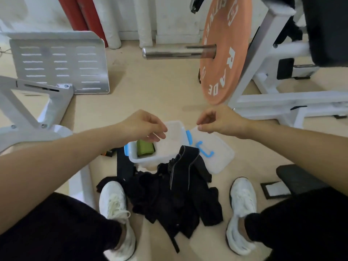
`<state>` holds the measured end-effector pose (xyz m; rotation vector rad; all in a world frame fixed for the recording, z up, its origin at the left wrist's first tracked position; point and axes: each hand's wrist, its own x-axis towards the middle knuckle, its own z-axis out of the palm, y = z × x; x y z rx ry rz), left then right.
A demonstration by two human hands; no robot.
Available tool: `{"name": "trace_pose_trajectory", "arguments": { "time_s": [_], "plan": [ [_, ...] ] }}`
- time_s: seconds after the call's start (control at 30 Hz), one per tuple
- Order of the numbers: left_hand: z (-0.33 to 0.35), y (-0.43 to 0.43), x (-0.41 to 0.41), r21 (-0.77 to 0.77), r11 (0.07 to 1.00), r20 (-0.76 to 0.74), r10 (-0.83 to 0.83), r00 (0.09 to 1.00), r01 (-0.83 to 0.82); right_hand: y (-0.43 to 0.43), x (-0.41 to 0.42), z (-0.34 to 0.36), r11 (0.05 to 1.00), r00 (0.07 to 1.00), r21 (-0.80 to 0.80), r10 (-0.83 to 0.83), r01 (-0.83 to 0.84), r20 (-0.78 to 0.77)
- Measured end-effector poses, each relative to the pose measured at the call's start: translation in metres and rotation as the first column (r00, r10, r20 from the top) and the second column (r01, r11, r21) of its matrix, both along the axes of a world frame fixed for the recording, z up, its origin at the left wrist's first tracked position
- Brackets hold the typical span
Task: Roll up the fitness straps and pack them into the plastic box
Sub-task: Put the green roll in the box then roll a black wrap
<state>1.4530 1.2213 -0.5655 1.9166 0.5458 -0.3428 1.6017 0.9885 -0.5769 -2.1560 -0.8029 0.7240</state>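
One green roll packed, black straps yet to be rolled

Left hand and right hand hover over the open plastic box on the floor, fingers loosely curled, holding nothing visible; the green roll lies inside. Next, likely, a strap must be freed from the tangled black straps between the shoes

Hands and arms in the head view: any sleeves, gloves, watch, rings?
No sleeves show: the left forearm and right forearm are bare to the frame edges. The left hand and right hand wear no gloves; no watch, ring or wristband shows.
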Motion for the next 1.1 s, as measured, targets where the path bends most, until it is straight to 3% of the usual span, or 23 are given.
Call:
{"name": "trace_pose_trajectory", "arguments": {
  "time_s": [0.2, 0.33, 0.47, 0.67, 0.77, 0.87, 1.1],
  "plan": [
    [-0.090, -0.009, -0.013, 0.079, 0.993, -0.156, -0.080, 0.984, 0.093, -0.006, -0.014, -0.079, 0.977, 0.997, -0.204, 0.072, -0.067, 0.019],
    [-0.165, -0.028, -0.036, 0.141, 0.966, -0.223, -0.184, 0.957, 0.218, -0.019, -0.045, -0.145, 0.971, 0.996, -0.224, 0.071, -0.080, -0.049],
    [-0.227, -0.054, -0.058, 0.215, 0.879, -0.254, -0.370, 0.894, 0.425, -0.039, -0.079, -0.209, 0.950, 0.989, -0.277, 0.134, -0.145, -0.057],
    [-0.294, -0.086, -0.077, 0.256, 0.816, -0.227, -0.470, 0.853, 0.518, -0.049, -0.115, -0.273, 0.936, 0.979, -0.287, 0.195, -0.203, -0.057],
    [-0.313, -0.096, -0.083, 0.268, 0.872, -0.098, -0.399, 0.912, 0.410, -0.049, -0.124, -0.291, 0.943, 0.983, -0.279, 0.181, -0.184, -0.035],
    [-0.320, -0.095, -0.084, 0.173, 0.970, 0.054, -0.182, 0.982, 0.170, -0.046, -0.127, -0.300, 0.972, 0.990, -0.191, 0.134, -0.140, -0.046],
    [-0.279, -0.065, -0.059, -0.161, 0.982, 0.071, 0.109, 0.992, -0.096, -0.032, -0.118, -0.272, 0.991, 0.981, -0.043, -0.132, 0.127, -0.140]
  ]
}}
